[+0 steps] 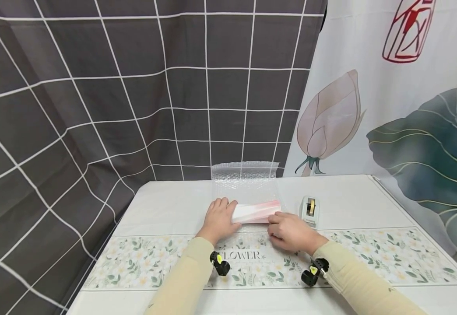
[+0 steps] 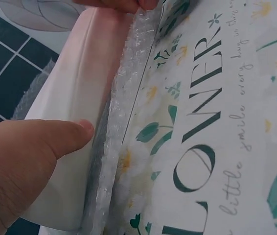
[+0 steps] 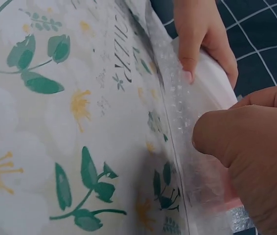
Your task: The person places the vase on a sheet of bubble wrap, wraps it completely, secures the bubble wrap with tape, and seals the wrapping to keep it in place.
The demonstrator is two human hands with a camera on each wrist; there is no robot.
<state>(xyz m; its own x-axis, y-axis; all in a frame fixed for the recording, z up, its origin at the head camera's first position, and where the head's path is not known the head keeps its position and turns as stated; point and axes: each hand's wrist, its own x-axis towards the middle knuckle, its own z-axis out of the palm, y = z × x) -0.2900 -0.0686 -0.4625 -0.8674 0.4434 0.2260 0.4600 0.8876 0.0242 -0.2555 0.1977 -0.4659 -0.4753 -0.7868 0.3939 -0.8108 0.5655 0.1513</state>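
A long smooth object (image 1: 256, 212), white at its left end and fading to pink at its right, lies on a sheet of clear bubble wrap (image 1: 246, 181). My left hand (image 1: 218, 221) holds its white end, with the thumb on the near side in the left wrist view. Close to the pink end, my right hand (image 1: 291, 232) has curled fingers and pinches the near edge of the bubble wrap, a strip (image 2: 121, 103) of which stands along the object's near side. The object's exact kind cannot be told.
A small white tape dispenser (image 1: 309, 211) with a yellowish roll is just right of the right hand. Under everything is a white table (image 1: 165, 205) with a flower-printed band (image 1: 142, 262). Gridded dark cloth (image 1: 228, 87) hangs behind, beside a white lotus-print curtain (image 1: 342, 48).
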